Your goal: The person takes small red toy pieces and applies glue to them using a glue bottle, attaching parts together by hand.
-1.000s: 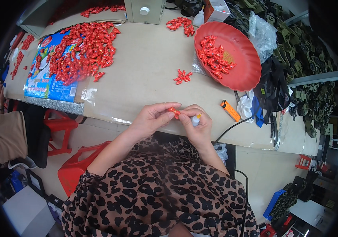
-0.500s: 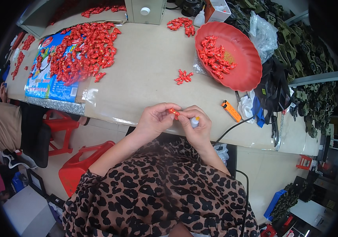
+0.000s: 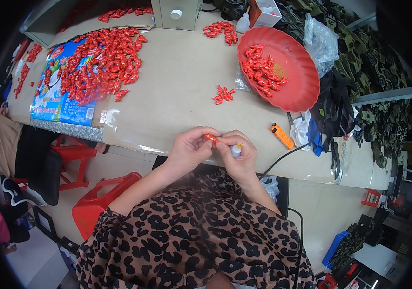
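Close to the table's front edge, my left hand (image 3: 190, 148) pinches a small glossy red figurine (image 3: 211, 138) between thumb and fingertips. My right hand (image 3: 240, 156) meets it from the other side, thumb and forefinger at the figurine. Curled in that same hand is a small white squeeze bottle (image 3: 236, 151) with a yellow-orange tip. The fingers cover much of both things. Beyond my hands, a little cluster of red figurines (image 3: 223, 94) lies on the table, and more red figurines (image 3: 263, 70) fill part of a scalloped red bowl (image 3: 302, 79).
A large heap of red figurines (image 3: 102, 62) covers a blue printed sheet (image 3: 61, 108) at left. An orange box cutter (image 3: 282, 136) lies right of my hands, near a black cable (image 3: 288, 154). A grey metal box (image 3: 177, 14) stands at the back. A red stool (image 3: 102, 197) is below left.
My hands stay almost in place, the figurine still between them, with only slight finger shifts. At far left, another person's legs and foot have moved a little.
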Demonstrator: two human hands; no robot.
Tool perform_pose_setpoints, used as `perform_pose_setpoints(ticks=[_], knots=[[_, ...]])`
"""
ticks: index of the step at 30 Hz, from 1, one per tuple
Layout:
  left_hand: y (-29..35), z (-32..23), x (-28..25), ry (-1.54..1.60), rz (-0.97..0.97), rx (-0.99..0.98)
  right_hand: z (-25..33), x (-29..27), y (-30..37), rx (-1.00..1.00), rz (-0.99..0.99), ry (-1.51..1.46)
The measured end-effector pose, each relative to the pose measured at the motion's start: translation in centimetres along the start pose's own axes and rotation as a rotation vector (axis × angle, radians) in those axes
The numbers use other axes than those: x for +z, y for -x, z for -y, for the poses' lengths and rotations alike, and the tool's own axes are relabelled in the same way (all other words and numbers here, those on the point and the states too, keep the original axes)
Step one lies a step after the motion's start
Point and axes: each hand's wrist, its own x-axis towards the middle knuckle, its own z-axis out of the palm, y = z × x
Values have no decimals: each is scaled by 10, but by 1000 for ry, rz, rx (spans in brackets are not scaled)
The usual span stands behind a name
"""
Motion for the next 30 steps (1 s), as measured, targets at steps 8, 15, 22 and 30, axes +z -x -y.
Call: perform_pose_setpoints(ticks=[8, 15, 22, 30], knots=[[0, 1, -1, -9, 8, -3, 0, 0, 0, -14, 12, 24], [0, -1, -5, -22, 16, -10, -1, 0, 1, -8, -14, -9], [-1, 1, -7, -26, 27, -13, 0, -1, 0, -33, 15, 32], [-1, 1, -8, -23, 31, -39, -1, 0, 0, -76, 13, 64]])
